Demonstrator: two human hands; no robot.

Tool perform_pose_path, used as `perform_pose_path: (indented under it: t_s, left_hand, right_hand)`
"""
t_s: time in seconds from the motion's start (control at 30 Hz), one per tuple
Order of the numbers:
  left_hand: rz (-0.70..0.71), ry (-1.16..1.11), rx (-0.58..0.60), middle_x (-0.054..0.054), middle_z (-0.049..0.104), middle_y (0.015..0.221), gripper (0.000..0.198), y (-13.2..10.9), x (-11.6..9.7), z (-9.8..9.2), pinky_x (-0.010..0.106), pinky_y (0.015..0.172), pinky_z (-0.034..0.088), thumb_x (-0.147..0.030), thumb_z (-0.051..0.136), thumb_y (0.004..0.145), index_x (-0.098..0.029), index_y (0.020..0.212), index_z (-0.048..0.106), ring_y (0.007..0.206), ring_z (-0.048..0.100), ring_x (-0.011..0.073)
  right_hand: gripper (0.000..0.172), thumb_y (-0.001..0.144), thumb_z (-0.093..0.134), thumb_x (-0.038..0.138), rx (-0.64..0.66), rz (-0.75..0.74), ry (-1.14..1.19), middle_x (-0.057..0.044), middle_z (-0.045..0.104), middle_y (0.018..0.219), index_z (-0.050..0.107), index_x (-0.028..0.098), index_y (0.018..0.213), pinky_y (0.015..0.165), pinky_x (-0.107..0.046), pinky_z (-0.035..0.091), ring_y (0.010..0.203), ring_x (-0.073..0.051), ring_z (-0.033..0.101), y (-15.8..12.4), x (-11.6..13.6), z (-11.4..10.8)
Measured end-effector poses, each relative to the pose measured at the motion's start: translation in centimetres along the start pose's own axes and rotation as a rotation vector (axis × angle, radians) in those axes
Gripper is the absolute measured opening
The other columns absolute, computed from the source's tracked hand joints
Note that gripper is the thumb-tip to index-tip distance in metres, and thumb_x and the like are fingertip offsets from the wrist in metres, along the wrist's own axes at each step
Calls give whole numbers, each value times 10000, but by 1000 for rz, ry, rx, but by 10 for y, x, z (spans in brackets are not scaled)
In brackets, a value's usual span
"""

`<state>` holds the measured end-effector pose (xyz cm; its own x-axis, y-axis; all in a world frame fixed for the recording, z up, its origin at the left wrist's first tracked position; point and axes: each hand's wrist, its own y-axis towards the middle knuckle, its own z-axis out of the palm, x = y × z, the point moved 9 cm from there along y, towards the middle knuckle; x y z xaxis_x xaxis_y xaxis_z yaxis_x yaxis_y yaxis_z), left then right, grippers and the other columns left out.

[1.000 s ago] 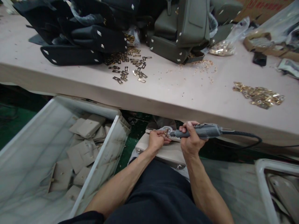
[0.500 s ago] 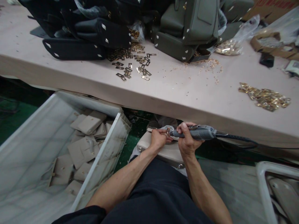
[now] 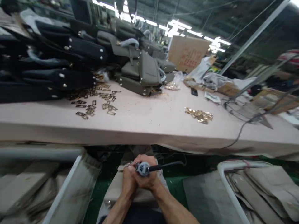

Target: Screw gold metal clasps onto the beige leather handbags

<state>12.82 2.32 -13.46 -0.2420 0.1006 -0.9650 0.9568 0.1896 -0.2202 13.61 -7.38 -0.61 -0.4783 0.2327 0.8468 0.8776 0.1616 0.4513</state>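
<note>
A beige handbag [image 3: 114,189] rests on my lap. My right hand [image 3: 148,175] is wrapped round an electric screwdriver [image 3: 143,168], now upright over the bag, with its cable end facing me. Its tip is hidden below my hands. My left hand [image 3: 129,179] is closed at the bag's upper edge, pressed against my right hand. Its fingertips are out of sight, and a small metal fitting seen there earlier is hidden.
Gold clasps [image 3: 199,115] and dark metal frames [image 3: 90,109] lie on the table [image 3: 140,123]. Black bags [image 3: 46,84] and olive bags [image 3: 149,70] are piled behind. Bins with beige pieces stand left [image 3: 67,189] and right [image 3: 224,169]. The screwdriver's cable [image 3: 170,164] runs right.
The screwdriver has swung from lying sideways to upright over the bag, and my hands have come together. The view has tilted up and turned right.
</note>
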Motion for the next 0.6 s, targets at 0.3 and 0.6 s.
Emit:
perform_pose_path:
  t_s: [0.3, 0.6]
  left_hand:
    - [-134, -146, 10, 25, 571, 474, 260, -9, 17, 10, 228, 387, 380, -312, 674, 741, -168, 539, 594, 440, 535, 173]
    - [-364, -498, 113, 157, 789, 842, 284, -19, 29, 31, 300, 609, 644, -35, 776, 685, -79, 964, 742, 690, 777, 253]
  right_hand:
    - [272, 653, 862, 311, -201, 276, 345, 5, 652, 738, 638, 237, 789, 589, -300, 527, 640, -175, 608, -8, -26, -16]
    - [227, 728, 828, 272, -284, 167, 948, 55, 543, 626, 625, 200, 802, 500, -231, 437, 446, -63, 409, 61, 14, -103]
